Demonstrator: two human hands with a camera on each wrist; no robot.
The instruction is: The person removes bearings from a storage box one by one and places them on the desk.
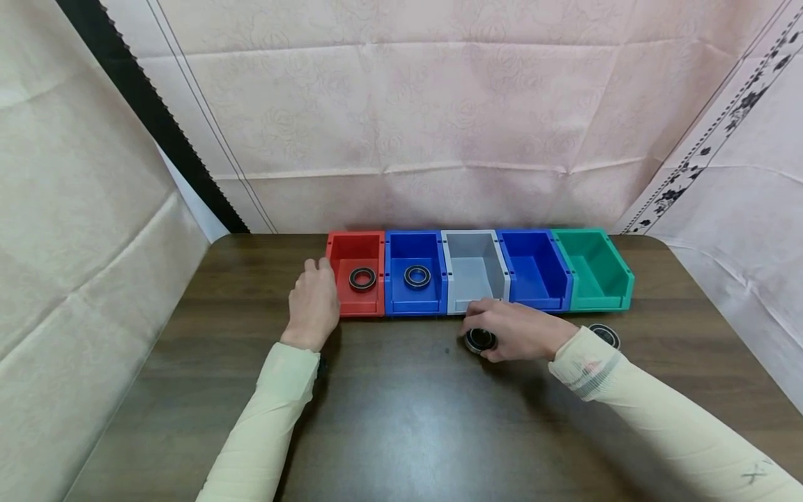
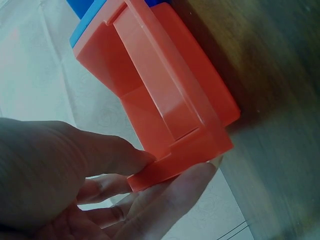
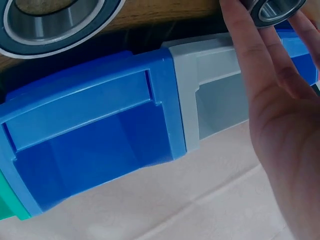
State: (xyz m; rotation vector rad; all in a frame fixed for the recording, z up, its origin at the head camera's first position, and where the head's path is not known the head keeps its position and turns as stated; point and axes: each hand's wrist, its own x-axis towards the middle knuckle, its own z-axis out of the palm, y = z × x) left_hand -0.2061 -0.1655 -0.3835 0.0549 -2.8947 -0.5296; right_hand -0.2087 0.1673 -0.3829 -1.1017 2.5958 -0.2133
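Take the gray bin [image 1: 473, 245] as your landmark. Your right hand [image 1: 517, 331] is just in front of it, its fingers and thumb clamped on the held ring [image 3: 274, 11]. From the head view you cannot tell whether that ring touches the table [image 1: 389, 397]; the right wrist view shows its shiny inner wall, with your fingers along its side.

Well to the left of the gray bin, your left hand [image 1: 314, 303] is at the red bin [image 1: 355, 304]. The head view hides your grip there; the left wrist view shows it, thumb and fingers pinching the outer side wall.

Only the head view gives you the insides: one ring [image 1: 362, 288] lies flat in the red bin, another ring [image 1: 417, 285] in the left blue bin [image 1: 417, 305] beside the gray one. Right of the gray bin stand the right blue bin [image 1: 536, 261], then the green bin [image 1: 592, 261]. Further right and nearer you, your sleeve partly covers the loose ring [image 3: 55, 27] in the head view; the right wrist view shows wood through its hole.
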